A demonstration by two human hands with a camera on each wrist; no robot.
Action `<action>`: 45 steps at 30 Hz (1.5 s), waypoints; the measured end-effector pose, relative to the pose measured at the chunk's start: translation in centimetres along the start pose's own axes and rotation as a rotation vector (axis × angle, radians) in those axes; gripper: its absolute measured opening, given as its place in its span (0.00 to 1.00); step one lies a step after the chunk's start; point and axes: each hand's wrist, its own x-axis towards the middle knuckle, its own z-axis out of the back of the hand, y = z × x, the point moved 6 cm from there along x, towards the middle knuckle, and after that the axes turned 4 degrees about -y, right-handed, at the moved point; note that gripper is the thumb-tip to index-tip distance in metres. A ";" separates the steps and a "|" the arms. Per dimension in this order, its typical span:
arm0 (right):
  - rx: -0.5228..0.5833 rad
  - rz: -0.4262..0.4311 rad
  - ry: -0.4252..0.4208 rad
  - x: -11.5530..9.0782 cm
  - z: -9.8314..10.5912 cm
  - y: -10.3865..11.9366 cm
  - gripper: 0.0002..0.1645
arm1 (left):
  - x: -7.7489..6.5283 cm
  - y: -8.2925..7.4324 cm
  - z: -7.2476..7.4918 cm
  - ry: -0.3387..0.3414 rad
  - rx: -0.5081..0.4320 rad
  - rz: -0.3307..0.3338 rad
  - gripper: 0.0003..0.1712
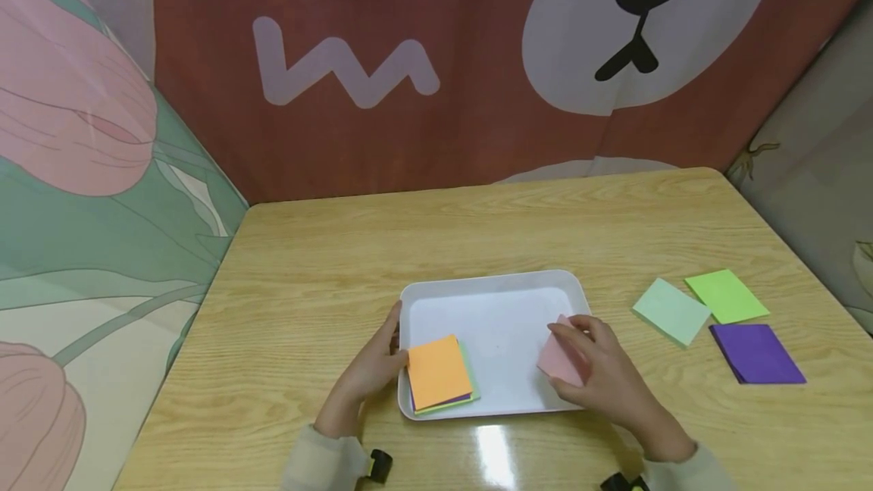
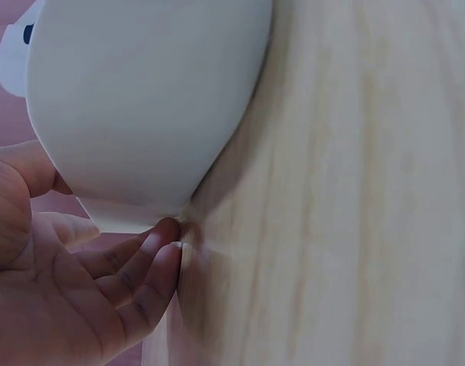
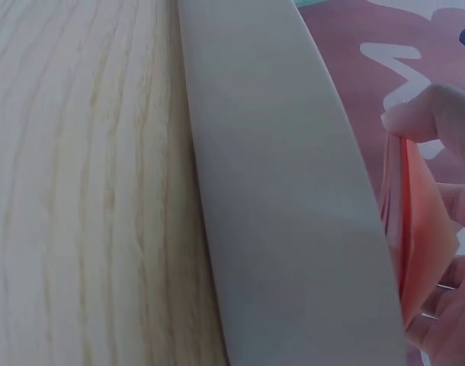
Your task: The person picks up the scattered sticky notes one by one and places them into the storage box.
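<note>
The left hand (image 1: 371,366) grips the left edge of the tray (image 1: 505,332) while the right hand (image 1: 603,376) pinches the pink paper (image 1: 561,358) over its right end, where a loosened pinch could let the layers splay and slip.

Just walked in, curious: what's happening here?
A person's right hand holds a pink paper pad at the right end of a white rectangular tray; the left hand grips its left end. An orange-topped stack of square paper lies inside. To the tray's right lie three paper squares: mint, lime and purple.
</note>
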 end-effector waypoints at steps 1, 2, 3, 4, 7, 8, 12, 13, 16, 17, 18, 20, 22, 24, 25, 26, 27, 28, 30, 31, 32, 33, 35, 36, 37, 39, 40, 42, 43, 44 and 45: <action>-0.003 -0.001 0.003 0.0 0.0 0.0 0.39 | 0.0 0.0 0.0 -0.001 0.001 0.001 0.41; -0.005 0.000 0.004 0.0 -0.1 0.1 0.39 | 0.0 0.1 0.0 -0.003 0.000 -0.002 0.41; -0.007 0.000 0.006 0.0 -0.1 0.1 0.39 | 0.1 0.2 0.0 -0.004 -0.004 -0.003 0.42; -0.008 0.002 0.006 0.1 -0.1 0.2 0.39 | 0.1 0.3 0.1 -0.005 -0.008 -0.008 0.42; -0.014 0.016 0.003 0.1 -0.1 0.5 0.39 | 0.2 0.4 0.1 -0.008 -0.014 -0.015 0.42; -0.015 0.023 0.001 0.2 -0.1 0.5 0.38 | 0.2 0.4 0.1 -0.008 -0.014 -0.016 0.42; -0.018 0.034 0.012 0.2 -0.3 0.6 0.38 | 0.2 0.1 0.1 -0.011 -0.003 -0.001 0.42; -0.019 0.032 0.018 0.3 -0.4 0.5 0.38 | 0.2 0.1 0.1 -0.010 -0.001 0.002 0.42; -0.019 0.025 0.034 0.3 -0.6 0.5 0.38 | 0.2 0.0 0.1 -0.008 0.004 0.005 0.42; -0.020 0.023 0.039 0.3 -0.7 0.5 0.38 | 0.2 0.0 0.1 -0.006 0.002 0.007 0.42; -0.020 0.022 0.044 0.4 -0.8 0.5 0.38 | 0.2 0.0 0.1 -0.005 0.002 0.006 0.42; -0.022 0.022 0.049 0.4 -0.9 0.5 0.38 | 0.2 -0.1 0.1 -0.007 0.006 0.003 0.42; -0.023 0.017 0.057 0.4 -1.0 0.5 0.38 | 0.2 -0.1 0.1 -0.007 0.005 0.003 0.42; -0.022 0.014 0.065 0.4 -1.2 0.4 0.38 | 0.2 -0.1 0.1 -0.006 0.003 0.006 0.42; -0.020 0.010 0.070 0.4 -1.3 0.4 0.38 | 0.2 -0.1 0.1 -0.006 0.003 0.006 0.42; -0.019 0.006 0.077 0.4 -1.3 0.3 0.38 | 0.2 -0.1 0.1 -0.006 0.004 0.008 0.42; -0.016 0.002 0.083 0.4 -1.4 0.3 0.38 | 0.2 0.0 0.1 -0.005 0.005 0.011 0.42; -0.014 0.000 0.088 0.4 -1.5 0.2 0.38 | 0.2 0.0 0.1 -0.006 0.008 0.012 0.42; -0.012 -0.007 0.100 0.3 -1.7 0.1 0.38 | 0.2 0.0 0.1 -0.008 0.012 0.016 0.42; -0.013 -0.010 0.103 0.3 -1.7 0.0 0.38 | 0.2 0.0 0.1 -0.009 0.015 0.017 0.42; -0.015 -0.011 0.105 0.3 -1.8 -0.1 0.38 | 0.2 0.0 0.1 -0.009 0.016 0.019 0.42; -0.016 -0.010 0.106 0.2 -1.8 -0.1 0.38 | 0.2 0.0 0.1 -0.008 0.015 0.021 0.42; -0.019 -0.010 0.112 0.1 -2.0 -0.2 0.38 | 0.2 0.1 0.1 -0.006 0.009 0.023 0.42; -0.022 -0.008 0.113 0.1 -2.0 -0.2 0.38 | 0.1 0.1 0.1 -0.004 0.006 0.025 0.42; -0.022 -0.006 0.116 0.1 -2.1 -0.3 0.38 | 0.1 0.1 0.1 -0.004 0.005 0.024 0.42; -0.022 -0.006 0.126 0.0 -2.2 -0.3 0.37 | 0.1 0.1 0.1 -0.002 0.003 0.023 0.42; -0.024 -0.010 0.134 0.0 -2.3 -0.3 0.37 | 0.1 0.1 0.1 -0.002 0.003 0.026 0.42; -0.031 -0.019 0.150 0.0 -2.4 -0.4 0.37 | 0.1 0.1 0.1 -0.001 0.007 0.029 0.42; -0.033 -0.025 0.159 0.0 -2.5 -0.5 0.37 | 0.1 0.1 0.1 -0.002 0.010 0.029 0.42; -0.037 -0.031 0.168 0.0 -2.6 -0.5 0.37 | 0.1 0.1 0.1 -0.001 0.012 0.031 0.42; -0.042 -0.036 0.177 0.0 -2.7 -0.6 0.37 | 0.1 0.1 0.1 -0.001 0.014 0.033 0.42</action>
